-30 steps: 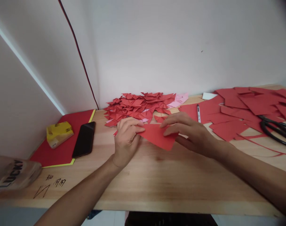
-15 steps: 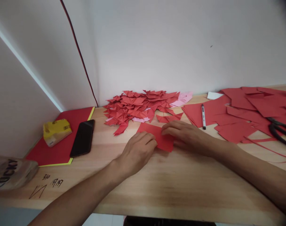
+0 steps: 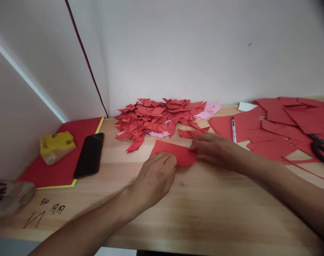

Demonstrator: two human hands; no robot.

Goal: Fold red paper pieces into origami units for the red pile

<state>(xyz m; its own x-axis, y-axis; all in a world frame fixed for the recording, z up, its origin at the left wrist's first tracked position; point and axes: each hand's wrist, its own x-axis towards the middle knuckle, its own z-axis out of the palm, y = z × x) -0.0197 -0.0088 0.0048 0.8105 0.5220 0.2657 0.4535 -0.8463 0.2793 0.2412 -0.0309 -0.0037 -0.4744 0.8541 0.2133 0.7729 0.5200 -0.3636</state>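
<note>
A folded red paper sheet (image 3: pixel 172 152) lies flat on the wooden table (image 3: pixel 199 213). My left hand (image 3: pixel 155 177) rests on its near edge with the fingers curled down onto the paper. My right hand (image 3: pixel 216 149) presses its right end, fingers together and flat. Just behind the sheet lies a heap of small folded red and pink paper pieces (image 3: pixel 159 119).
A black phone (image 3: pixel 89 154) and a yellow packet (image 3: pixel 57 145) lie on a red board (image 3: pixel 63 167) at left. Cut red sheets (image 3: pixel 279 124), a marker pen (image 3: pixel 233 128) and black scissors (image 3: pixel 322 149) lie at right. A "LUCKY" wrapper (image 3: pixel 7 197) sits at the far left.
The red sheet went from held up between both hands to lying flat on the table. My left hand moved right and down onto its near edge.
</note>
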